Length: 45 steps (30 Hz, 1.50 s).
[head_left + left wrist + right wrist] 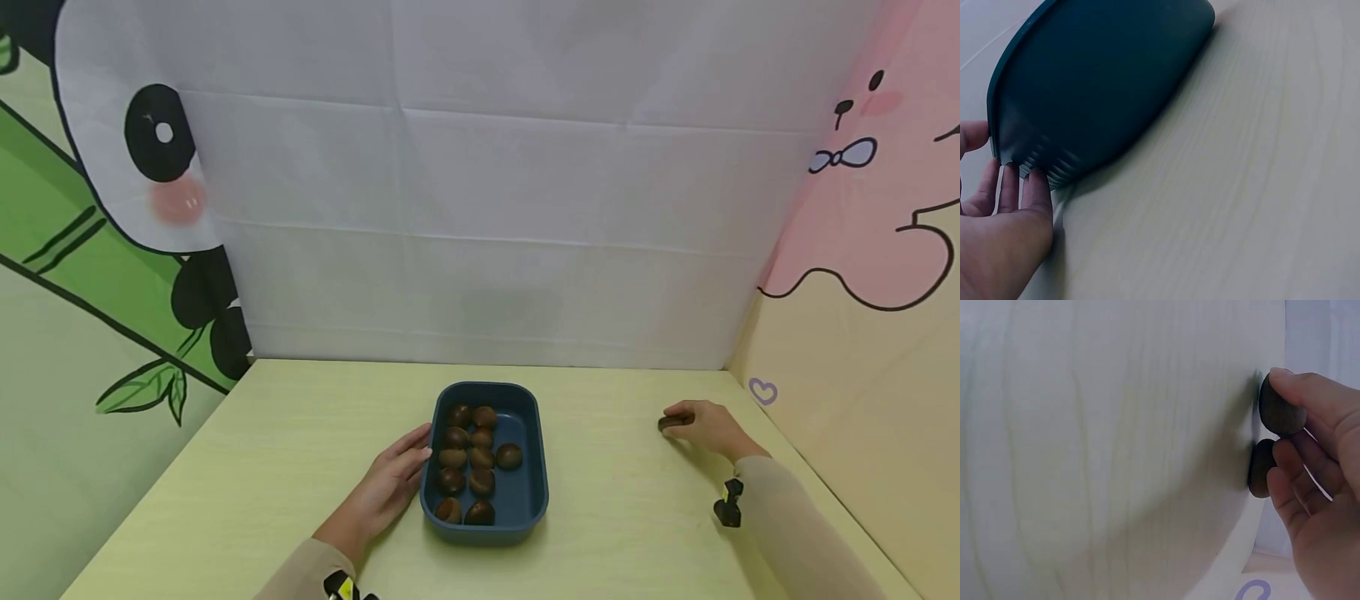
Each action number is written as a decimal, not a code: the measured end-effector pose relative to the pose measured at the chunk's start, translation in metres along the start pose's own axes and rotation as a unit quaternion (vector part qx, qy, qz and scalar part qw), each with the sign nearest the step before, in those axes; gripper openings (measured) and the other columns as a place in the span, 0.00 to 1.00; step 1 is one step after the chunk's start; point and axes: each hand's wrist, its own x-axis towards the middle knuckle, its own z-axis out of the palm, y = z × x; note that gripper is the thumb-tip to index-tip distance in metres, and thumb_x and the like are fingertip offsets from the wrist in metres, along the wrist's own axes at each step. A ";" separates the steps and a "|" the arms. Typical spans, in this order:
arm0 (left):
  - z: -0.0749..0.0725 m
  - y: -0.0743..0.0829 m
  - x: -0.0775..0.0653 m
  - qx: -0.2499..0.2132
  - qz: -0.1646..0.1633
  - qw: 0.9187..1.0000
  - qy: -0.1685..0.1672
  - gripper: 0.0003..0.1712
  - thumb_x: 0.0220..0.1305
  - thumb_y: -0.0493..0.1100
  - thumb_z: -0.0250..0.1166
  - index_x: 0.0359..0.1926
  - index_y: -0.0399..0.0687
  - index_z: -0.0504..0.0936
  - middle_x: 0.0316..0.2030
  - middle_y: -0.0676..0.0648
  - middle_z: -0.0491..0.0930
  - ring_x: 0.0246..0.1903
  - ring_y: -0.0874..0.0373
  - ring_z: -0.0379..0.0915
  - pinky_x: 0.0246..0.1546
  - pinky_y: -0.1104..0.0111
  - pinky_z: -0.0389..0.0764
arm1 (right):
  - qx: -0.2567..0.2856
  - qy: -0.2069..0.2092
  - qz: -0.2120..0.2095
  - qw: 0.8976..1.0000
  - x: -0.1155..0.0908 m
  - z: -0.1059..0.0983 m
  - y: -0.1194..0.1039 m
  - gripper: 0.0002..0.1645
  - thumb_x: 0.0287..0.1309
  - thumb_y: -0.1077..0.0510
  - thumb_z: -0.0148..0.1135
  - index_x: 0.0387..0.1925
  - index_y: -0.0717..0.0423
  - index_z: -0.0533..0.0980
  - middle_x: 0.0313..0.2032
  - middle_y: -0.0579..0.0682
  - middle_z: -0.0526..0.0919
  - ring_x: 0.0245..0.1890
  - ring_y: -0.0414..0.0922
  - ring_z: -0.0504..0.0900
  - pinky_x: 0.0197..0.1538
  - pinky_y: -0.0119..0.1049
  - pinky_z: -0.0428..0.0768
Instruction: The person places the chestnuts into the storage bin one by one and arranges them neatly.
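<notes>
A blue rectangular container (531, 521) stands on the table with several brown chestnuts (482, 482) in rough rows, mostly along its left half. My left hand (387, 485) touches the container's left wall with its fingertips, the fingers fairly straight; the left wrist view shows the same fingers on the ribbed side wall (1047, 162). Off to the right, my right hand (705, 427) pinches a dark chestnut (1282, 407) by the thumb. A second chestnut (1261, 469) lies against its other fingers; whether these grip it, I cannot tell.
The pale wooden table (600, 533) ends at a white cloth (510, 283) behind. A cream and pink wall (862, 375) runs along the right edge, and a painted wall (82, 467) stands at the left.
</notes>
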 end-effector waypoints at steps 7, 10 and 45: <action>0.001 0.002 -0.001 -0.002 -0.005 1.000 -0.006 0.36 0.73 0.37 0.55 0.77 0.38 0.54 0.75 0.39 0.54 0.72 0.48 0.53 0.65 0.64 0.66 | 0.001 0.003 -0.007 1.000 -0.001 -0.004 -0.011 0.28 0.59 0.48 0.72 0.54 0.62 0.80 0.45 0.56 0.84 0.45 0.54 0.81 0.47 0.50 0.77; 0.001 0.002 -0.001 0.002 -0.004 1.000 -0.008 0.36 0.74 0.37 0.55 0.77 0.38 0.54 0.76 0.39 0.53 0.73 0.47 0.52 0.66 0.64 0.65 | 0.005 0.005 -0.018 1.000 -0.001 -0.006 -0.018 0.26 0.60 0.50 0.71 0.54 0.62 0.81 0.45 0.55 0.85 0.43 0.51 0.82 0.43 0.46 0.77; 0.000 0.000 0.000 0.013 0.000 1.000 0.001 0.34 0.74 0.37 0.55 0.76 0.38 0.56 0.75 0.38 0.56 0.72 0.47 0.55 0.63 0.66 0.69 | 0.057 -0.067 -0.231 0.969 0.016 0.014 -0.155 0.21 0.58 0.52 0.73 0.53 0.51 0.82 0.45 0.40 0.85 0.41 0.40 0.82 0.47 0.41 0.81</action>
